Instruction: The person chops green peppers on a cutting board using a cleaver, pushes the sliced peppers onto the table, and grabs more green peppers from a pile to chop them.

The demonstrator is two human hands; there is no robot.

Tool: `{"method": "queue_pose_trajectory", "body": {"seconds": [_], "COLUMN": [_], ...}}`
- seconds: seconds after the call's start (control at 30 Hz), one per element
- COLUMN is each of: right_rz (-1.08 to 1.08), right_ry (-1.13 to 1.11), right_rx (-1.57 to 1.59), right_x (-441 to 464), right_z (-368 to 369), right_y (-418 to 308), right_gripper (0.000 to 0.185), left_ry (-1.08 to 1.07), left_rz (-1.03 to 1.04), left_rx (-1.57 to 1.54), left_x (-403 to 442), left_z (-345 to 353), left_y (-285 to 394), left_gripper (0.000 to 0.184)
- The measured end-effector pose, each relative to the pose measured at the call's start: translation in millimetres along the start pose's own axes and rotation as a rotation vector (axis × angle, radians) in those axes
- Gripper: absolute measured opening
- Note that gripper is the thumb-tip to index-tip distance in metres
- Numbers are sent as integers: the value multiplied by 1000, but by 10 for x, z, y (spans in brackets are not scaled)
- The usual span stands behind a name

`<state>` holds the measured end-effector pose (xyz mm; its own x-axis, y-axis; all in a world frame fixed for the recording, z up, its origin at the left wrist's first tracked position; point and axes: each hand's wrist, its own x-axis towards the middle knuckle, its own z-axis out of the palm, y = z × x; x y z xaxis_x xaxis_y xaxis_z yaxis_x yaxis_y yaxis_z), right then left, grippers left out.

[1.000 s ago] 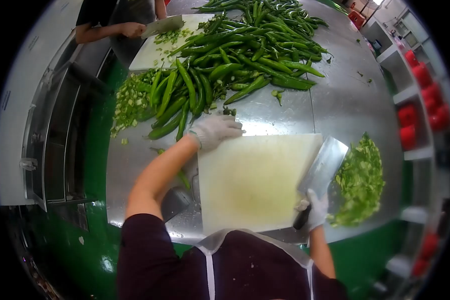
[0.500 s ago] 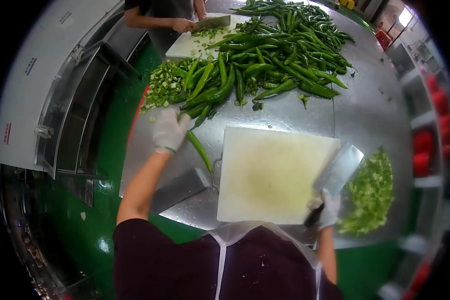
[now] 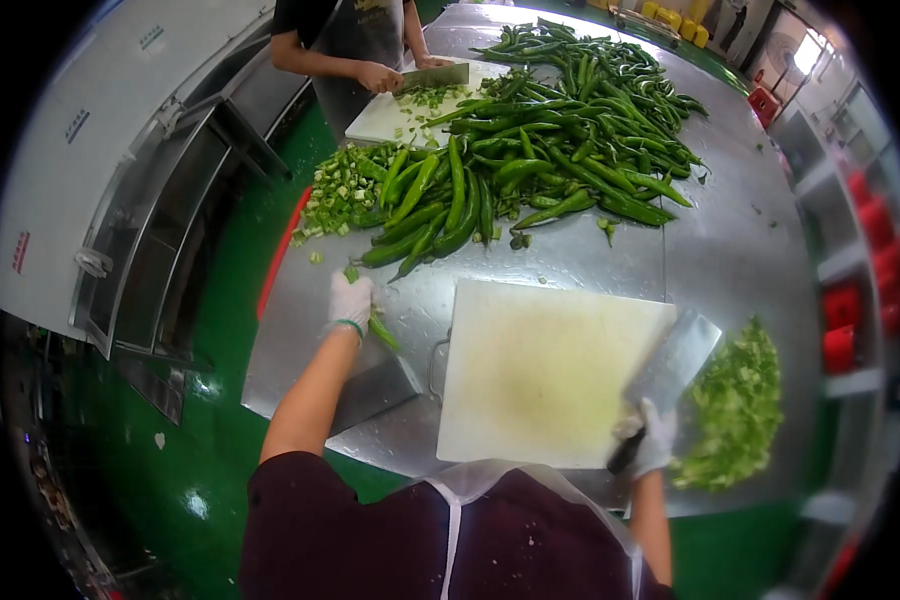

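Observation:
My left hand [image 3: 351, 300], in a pale glove, is closed around a long green chili pepper [image 3: 382, 332]. Green shows on both sides of the fist; the middle is hidden by the fingers. My gloved right hand [image 3: 655, 438] grips the dark handle of a cleaver [image 3: 676, 358], whose broad blade lies over the right edge of a white cutting board [image 3: 545, 370]. Yellowish-green stains mark the board's surface. Chopped green pepper [image 3: 735, 410] forms a heap just right of the blade. Beyond the board spreads a large pile of whole green chili peppers [image 3: 580, 140].
Across the metal table [image 3: 730, 240], a co-worker's hand [image 3: 380, 77] holds another cleaver [image 3: 435, 76] over a second white board [image 3: 370, 122]. Cut pepper pieces [image 3: 340, 185] lie at the table's left side. Red containers [image 3: 840, 325] stand on shelving at right.
My left hand has come away from the pile, toward me and slightly right, and now covers the middle of the single pepper. My right hand keeps its hold on the cleaver.

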<state>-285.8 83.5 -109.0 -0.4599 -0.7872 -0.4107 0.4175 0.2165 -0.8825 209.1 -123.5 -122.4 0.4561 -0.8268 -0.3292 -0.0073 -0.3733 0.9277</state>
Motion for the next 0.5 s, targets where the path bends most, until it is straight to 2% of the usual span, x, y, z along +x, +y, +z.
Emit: {"method": "queue_pose_trajectory", "body": {"seconds": [0.03,0.17,0.27,0.37,0.47,0.5], "right_rz": [7,13,-22,-19,10,15], "right_ry": [4,17,29,16,-3,8], "right_rx": [6,-9,-52,-51,-23,-17], "right_x": [13,-1,-66,-91,-35,-29], "right_z": [-20,31,126,167,109,114], "right_y": [14,-19,-101,-131,-94,-93], "right_gripper": [41,42,43,46,46,46], "left_ry": [12,18,-70,-494,-551,-561], "left_rz": [47,316,1171,1059,1643,1642], "left_rx": [-74,266,849,1402,1523,1519], "left_x": [5,125,312,275,896,1013], "left_z": [-16,271,601,1055,1381,1450], "left_y": [122,622,855,1317,1018,972], "left_gripper": [46,34,27,30,28,27]}}
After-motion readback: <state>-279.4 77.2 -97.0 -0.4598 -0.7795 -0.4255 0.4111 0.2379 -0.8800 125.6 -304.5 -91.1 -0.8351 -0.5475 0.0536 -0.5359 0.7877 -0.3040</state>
